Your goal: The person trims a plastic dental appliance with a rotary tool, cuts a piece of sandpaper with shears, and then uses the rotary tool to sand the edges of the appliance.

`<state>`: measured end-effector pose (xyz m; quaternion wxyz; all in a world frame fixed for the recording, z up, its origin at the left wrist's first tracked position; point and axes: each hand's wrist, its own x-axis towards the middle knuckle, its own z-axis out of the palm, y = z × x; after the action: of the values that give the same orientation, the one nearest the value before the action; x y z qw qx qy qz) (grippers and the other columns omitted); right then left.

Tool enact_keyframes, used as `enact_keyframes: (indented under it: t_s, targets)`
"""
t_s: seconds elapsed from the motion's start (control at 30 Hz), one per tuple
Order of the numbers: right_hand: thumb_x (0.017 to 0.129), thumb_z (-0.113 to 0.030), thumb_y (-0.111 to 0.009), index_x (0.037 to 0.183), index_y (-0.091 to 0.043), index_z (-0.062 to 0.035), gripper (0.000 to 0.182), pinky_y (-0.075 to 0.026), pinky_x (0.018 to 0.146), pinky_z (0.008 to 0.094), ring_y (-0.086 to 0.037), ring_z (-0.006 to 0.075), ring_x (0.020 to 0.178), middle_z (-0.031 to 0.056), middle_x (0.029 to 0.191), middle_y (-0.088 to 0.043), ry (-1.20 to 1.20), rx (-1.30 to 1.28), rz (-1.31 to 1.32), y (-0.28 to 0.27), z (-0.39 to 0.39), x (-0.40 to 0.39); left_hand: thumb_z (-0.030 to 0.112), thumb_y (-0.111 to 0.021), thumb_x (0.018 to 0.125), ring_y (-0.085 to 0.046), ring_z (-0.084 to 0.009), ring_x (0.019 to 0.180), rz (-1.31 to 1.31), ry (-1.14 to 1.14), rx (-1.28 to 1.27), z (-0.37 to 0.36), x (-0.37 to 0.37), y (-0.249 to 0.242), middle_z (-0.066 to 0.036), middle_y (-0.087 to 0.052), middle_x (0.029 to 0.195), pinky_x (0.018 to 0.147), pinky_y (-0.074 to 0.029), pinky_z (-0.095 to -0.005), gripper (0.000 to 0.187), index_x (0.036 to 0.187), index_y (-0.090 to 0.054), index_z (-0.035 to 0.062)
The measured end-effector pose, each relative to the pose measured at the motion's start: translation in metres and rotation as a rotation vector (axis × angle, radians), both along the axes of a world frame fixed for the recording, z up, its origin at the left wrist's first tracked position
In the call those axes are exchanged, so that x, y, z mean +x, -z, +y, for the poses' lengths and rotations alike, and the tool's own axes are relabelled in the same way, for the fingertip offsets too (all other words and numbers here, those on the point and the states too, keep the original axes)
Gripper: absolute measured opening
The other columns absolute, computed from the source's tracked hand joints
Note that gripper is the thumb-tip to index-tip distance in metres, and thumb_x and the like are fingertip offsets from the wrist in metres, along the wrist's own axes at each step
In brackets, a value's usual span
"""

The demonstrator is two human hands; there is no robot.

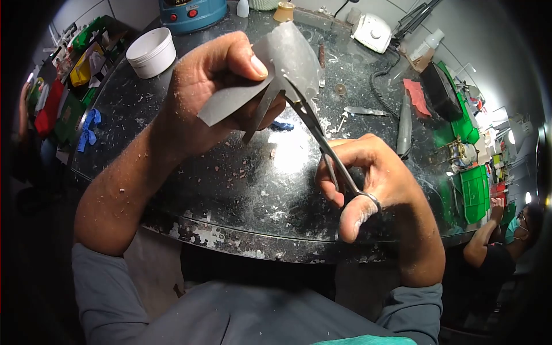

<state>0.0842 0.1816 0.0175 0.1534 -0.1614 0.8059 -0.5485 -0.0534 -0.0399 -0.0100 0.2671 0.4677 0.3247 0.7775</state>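
Observation:
In the head view my left hand (230, 86) pinches a thin, grey, translucent sheet (291, 52) between thumb and fingers. A flap of it bends down over the fingers, and a narrow strip (263, 112) hangs beside that flap. My right hand (374, 172) is closed on a pair of metal scissors (315, 127), with the thumb through one handle ring. The scissor tips meet the sheet's lower edge, close to the left fingers. Exactly how far the blades are apart at the sheet is hard to make out. The lower left fingers are partly hidden by the flap.
The dark, scuffed workbench (230, 204) carries scattered crumbs. A white tub (151, 53) and blue machine (193, 14) stand at the back left. To the right lie a knife-like tool (368, 111), a handpiece (405, 123) and green bins (475, 194). A masked person (500, 247) sits far right.

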Motion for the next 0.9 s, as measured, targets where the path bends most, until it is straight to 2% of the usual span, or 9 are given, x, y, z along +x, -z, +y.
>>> enact_keyframes:
  t_s: [0.07,0.13,0.2,0.33,0.43,0.63,0.7,0.83,0.9]
  targets:
    - [0.045,-0.06,-0.085,0.066,-0.058,-0.0055,0.065,-0.039,0.061,0.0269,-0.053,0.0111,0.065,-0.0022,0.063,-0.056,-0.003,0.026,0.011,-0.002,0.0,-0.001,0.008,-0.057,0.096,-0.052,-0.008,0.062,-0.01,-0.065,-0.045,-0.002,0.002,-0.001,-0.005,-0.056,0.077,0.057,-0.045,-0.0245,0.01,0.094,-0.048,0.0064]
    - [0.057,-0.04,-0.092,0.063,-0.055,-0.0064,0.051,-0.034,0.055,0.0249,-0.045,0.0074,0.061,-0.0032,0.062,-0.049,-0.058,0.062,0.134,0.002,0.003,-0.003,0.007,-0.061,0.094,-0.058,-0.0074,0.069,0.017,-0.086,-0.101,-0.008,0.003,-0.006,-0.004,-0.058,0.081,0.062,-0.05,-0.023,0.012,0.094,-0.049,0.0059]
    - [0.057,-0.04,-0.092,0.062,-0.055,-0.0066,0.05,-0.033,0.053,0.025,-0.044,0.0079,0.059,-0.0035,0.061,-0.048,-0.063,0.072,0.176,0.001,0.002,-0.005,0.007,-0.064,0.092,-0.061,-0.0066,0.077,0.166,-0.132,-0.091,-0.009,0.003,-0.008,-0.004,-0.06,0.086,0.067,-0.052,-0.021,0.014,0.093,-0.05,0.0054]
    - [0.059,-0.035,-0.092,0.063,-0.055,-0.0069,0.047,-0.029,0.05,0.0241,-0.04,0.0047,0.058,-0.0051,0.06,-0.047,-0.067,0.093,0.179,0.004,0.003,-0.006,0.011,-0.061,0.094,-0.066,-0.0117,0.08,0.032,-0.014,-0.069,-0.009,-0.001,-0.009,-0.007,-0.061,0.092,0.072,-0.058,-0.0258,0.013,0.092,-0.051,0.0034]
    - [0.06,-0.029,-0.092,0.062,-0.054,-0.0074,0.045,-0.027,0.049,0.0226,-0.037,0.002,0.057,-0.0065,0.061,-0.046,0.006,0.005,0.027,0.003,0.001,-0.002,0.014,-0.057,0.097,-0.068,-0.0144,0.08,0.069,-0.071,-0.053,-0.008,-0.001,-0.006,-0.009,-0.061,0.093,0.074,-0.06,-0.0282,0.014,0.092,-0.052,0.0023]
    - [0.057,-0.037,-0.093,0.062,-0.055,-0.0074,0.048,-0.029,0.051,0.0237,-0.041,0.0038,0.059,-0.005,0.062,-0.048,-0.016,-0.082,0.058,0.009,0.0,-0.003,0.016,-0.051,0.099,-0.065,-0.0134,0.077,0.108,-0.156,-0.103,-0.011,-0.001,-0.008,-0.009,-0.06,0.091,0.069,-0.058,-0.0268,0.015,0.093,-0.052,0.0017]
    - [0.056,-0.039,-0.093,0.063,-0.056,-0.0074,0.049,-0.03,0.051,0.024,-0.042,0.0041,0.059,-0.0049,0.062,-0.048,-0.024,-0.05,0.066,0.009,0.003,-0.003,0.016,-0.048,0.1,-0.062,-0.0126,0.075,0.5,-0.405,-0.174,-0.013,0.002,-0.007,-0.009,-0.059,0.092,0.067,-0.055,-0.0264,0.016,0.093,-0.052,0.0015]
    - [0.057,-0.038,-0.093,0.063,-0.056,-0.0074,0.048,-0.03,0.052,0.0238,-0.042,0.0044,0.059,-0.0052,0.062,-0.048,-0.049,0.016,0.13,0.006,0.005,-0.005,0.015,-0.048,0.1,-0.061,-0.0115,0.078,0.433,-0.37,-0.193,-0.013,0.001,-0.005,-0.008,-0.058,0.093,0.07,-0.054,-0.0257,0.015,0.094,-0.052,0.0015]
    - [0.058,-0.037,-0.093,0.063,-0.056,-0.0072,0.048,-0.03,0.052,0.0234,-0.041,0.0043,0.059,-0.0055,0.062,-0.047,-0.021,0.018,0.103,0.005,0.004,-0.003,0.012,-0.05,0.099,-0.061,-0.0108,0.083,0.632,-0.501,-0.114,-0.01,0.0,-0.003,-0.007,-0.058,0.094,0.075,-0.054,-0.0247,0.012,0.094,-0.052,0.002]
